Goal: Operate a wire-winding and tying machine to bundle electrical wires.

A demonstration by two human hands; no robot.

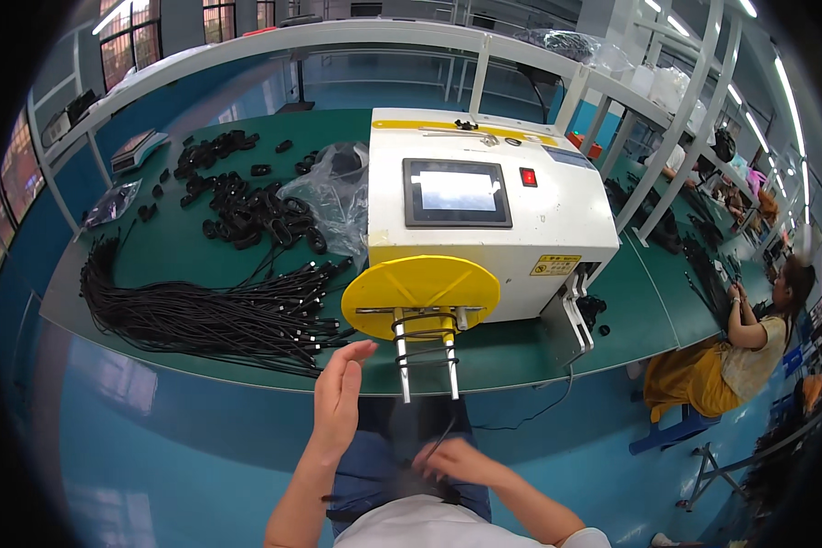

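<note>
Circling two silver prongs, the thin black cable makes loose loops. Your left hand has straight fingers nearby; whether your right hand pinches, I cannot tell.

On the table, near the middle, a machine with a screen on its front, a round plate under the screen, and a cord looped around two rods before the plate. To the left of the machine, a bunch of cords near the front, a pile of little parts behind the bunch, a plastic bag between the pile and the machine, and a scale at the back left. Before the table, the left hand left of the rods, the right hand nearer the body, and, far right, another person on a stool.
</note>
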